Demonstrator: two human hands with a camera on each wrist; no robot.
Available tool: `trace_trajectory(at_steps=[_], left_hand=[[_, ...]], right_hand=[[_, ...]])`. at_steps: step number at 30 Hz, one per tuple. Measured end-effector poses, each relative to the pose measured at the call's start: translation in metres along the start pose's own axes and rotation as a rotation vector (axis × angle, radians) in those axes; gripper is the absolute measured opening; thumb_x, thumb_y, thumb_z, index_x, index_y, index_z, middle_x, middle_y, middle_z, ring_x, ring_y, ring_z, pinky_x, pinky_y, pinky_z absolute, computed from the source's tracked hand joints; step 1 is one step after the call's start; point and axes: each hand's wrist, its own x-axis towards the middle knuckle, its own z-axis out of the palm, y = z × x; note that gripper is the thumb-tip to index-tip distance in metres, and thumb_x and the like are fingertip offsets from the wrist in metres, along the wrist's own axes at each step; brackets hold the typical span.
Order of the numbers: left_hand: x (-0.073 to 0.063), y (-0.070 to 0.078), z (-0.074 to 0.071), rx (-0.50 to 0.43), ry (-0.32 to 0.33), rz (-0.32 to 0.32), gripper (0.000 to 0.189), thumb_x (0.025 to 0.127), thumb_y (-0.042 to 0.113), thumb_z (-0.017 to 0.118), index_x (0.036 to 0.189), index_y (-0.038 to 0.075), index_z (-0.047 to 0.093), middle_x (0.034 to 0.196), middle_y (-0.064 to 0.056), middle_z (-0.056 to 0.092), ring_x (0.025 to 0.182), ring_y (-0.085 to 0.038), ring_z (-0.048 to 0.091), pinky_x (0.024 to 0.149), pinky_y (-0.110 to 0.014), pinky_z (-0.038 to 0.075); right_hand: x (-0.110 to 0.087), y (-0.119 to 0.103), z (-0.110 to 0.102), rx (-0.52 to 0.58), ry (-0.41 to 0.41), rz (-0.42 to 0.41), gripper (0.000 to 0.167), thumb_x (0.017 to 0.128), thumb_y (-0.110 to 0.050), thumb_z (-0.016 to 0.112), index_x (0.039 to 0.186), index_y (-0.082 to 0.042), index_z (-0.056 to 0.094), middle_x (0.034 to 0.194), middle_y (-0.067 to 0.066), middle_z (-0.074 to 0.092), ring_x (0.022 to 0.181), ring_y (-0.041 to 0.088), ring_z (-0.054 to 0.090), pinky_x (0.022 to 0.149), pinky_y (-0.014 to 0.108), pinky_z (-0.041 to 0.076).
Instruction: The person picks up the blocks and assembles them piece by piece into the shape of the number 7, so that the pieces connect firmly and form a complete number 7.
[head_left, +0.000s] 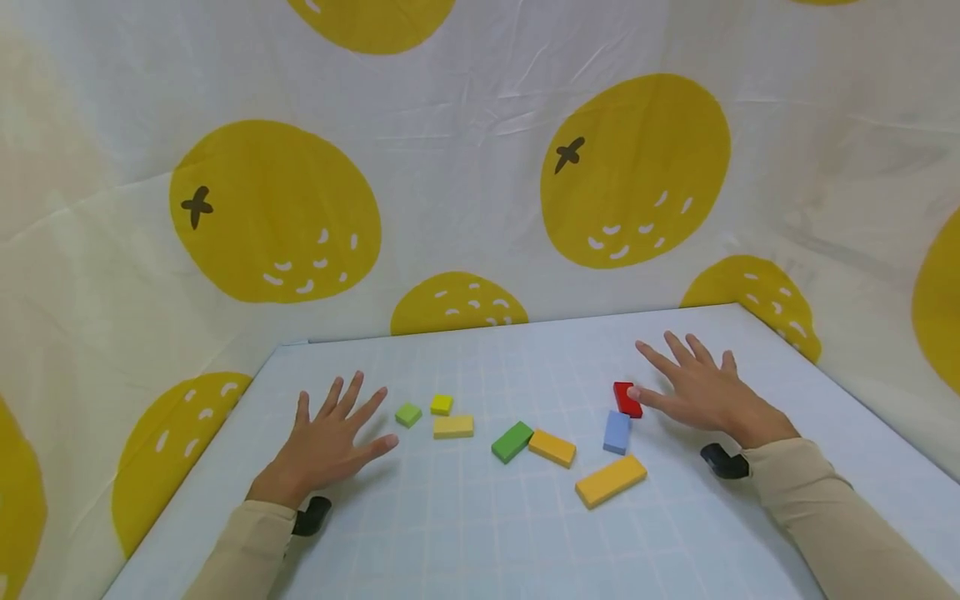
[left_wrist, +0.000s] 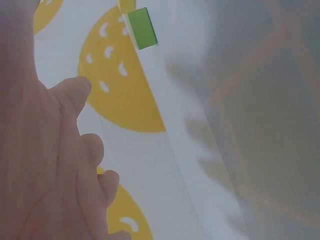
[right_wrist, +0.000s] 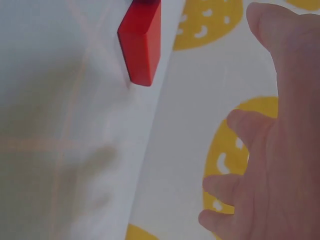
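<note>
Seeing the red block (head_left: 622, 397) right of and beyond the dark green block (head_left: 512, 442), partly covered in the head view by the right hand (head_left: 705, 394), but apart from it in the right wrist view. Probably risking a knock into the blue block (head_left: 617, 432), right of the dark green block, from lowering that hand carelessly. Finding both hands spread wide, holding nothing, with the left hand (head_left: 322, 447) left of the dark green block. Possibly shoving the light green block (head_left: 408, 415), on that side, across the counter (head_left: 420, 533) through a low sweep.
</note>
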Motion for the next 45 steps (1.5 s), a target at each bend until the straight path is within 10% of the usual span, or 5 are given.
trace_trajectory(at_steps=[21, 32, 45], left_hand=[[0.001, 0.001, 0.004, 0.021, 0.111, 0.073, 0.069, 0.095, 0.063, 0.055, 0.143, 0.013, 0.057, 0.158, -0.018, 0.034, 0.145, -0.040, 0.029, 0.109, -0.075, 0.013], [0.002, 0.005, 0.002, -0.024, 0.229, 0.170, 0.043, 0.094, 0.041, 0.070, 0.123, 0.010, 0.072, 0.130, -0.012, 0.064, 0.116, -0.033, 0.062, 0.093, -0.053, 0.050], [0.009, 0.035, 0.003, -0.095, 0.177, 0.183, 0.038, 0.094, 0.040, 0.070, 0.123, 0.017, 0.072, 0.128, -0.003, 0.065, 0.116, -0.024, 0.062, 0.093, -0.046, 0.053]], right_hand=[[0.002, -0.016, 0.010, -0.006, 0.044, -0.140, 0.090, 0.085, -0.080, 0.048, 0.156, -0.026, 0.038, 0.160, 0.025, 0.024, 0.142, 0.054, 0.019, 0.105, 0.078, 0.012], [-0.001, -0.029, 0.005, 0.307, -0.027, -0.213, 0.064, 0.094, -0.050, 0.066, 0.147, -0.016, 0.052, 0.151, 0.020, 0.043, 0.138, 0.044, 0.038, 0.105, 0.066, 0.036], [-0.010, -0.044, 0.015, 0.522, -0.082, -0.291, 0.048, 0.095, -0.041, 0.068, 0.133, -0.013, 0.064, 0.127, 0.004, 0.064, 0.108, 0.024, 0.059, 0.093, 0.048, 0.052]])
